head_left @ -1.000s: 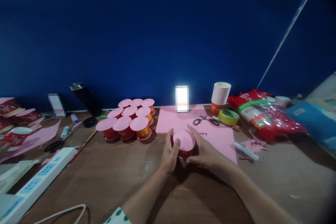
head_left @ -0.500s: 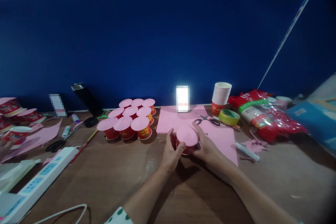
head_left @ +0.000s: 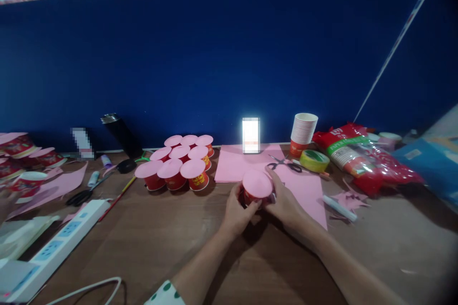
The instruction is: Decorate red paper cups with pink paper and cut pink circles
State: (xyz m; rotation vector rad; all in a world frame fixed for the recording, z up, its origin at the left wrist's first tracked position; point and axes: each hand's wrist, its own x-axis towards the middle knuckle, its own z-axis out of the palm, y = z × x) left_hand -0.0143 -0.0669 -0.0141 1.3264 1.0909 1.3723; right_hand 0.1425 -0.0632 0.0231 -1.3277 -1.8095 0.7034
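Between my two hands is a red paper cup (head_left: 251,198), upside down, with a round pink paper disc (head_left: 256,183) on top. My left hand (head_left: 237,209) wraps the cup's left side, its thumb at the front. From the right, my right hand (head_left: 282,200) curves round the cup; some of its fingers are hidden. Left of my hands, several red cups topped with pink discs (head_left: 179,169) stand in rows. Pink paper sheets (head_left: 236,164) lie just behind the held cup, with black scissors (head_left: 286,164) on them.
At the back right stand a stack of paper cups (head_left: 303,133), yellow tape (head_left: 314,160) and a red bag of cups (head_left: 361,155). A glue stick (head_left: 339,208) lies nearer. On the left are a power strip (head_left: 59,248), a black flask (head_left: 121,134) and another person's cups (head_left: 30,182).
The whole view has shifted slightly to the right. My left thumb has slid lower on the cup's front, away from the disc's edge. Both hands still hold the cup.
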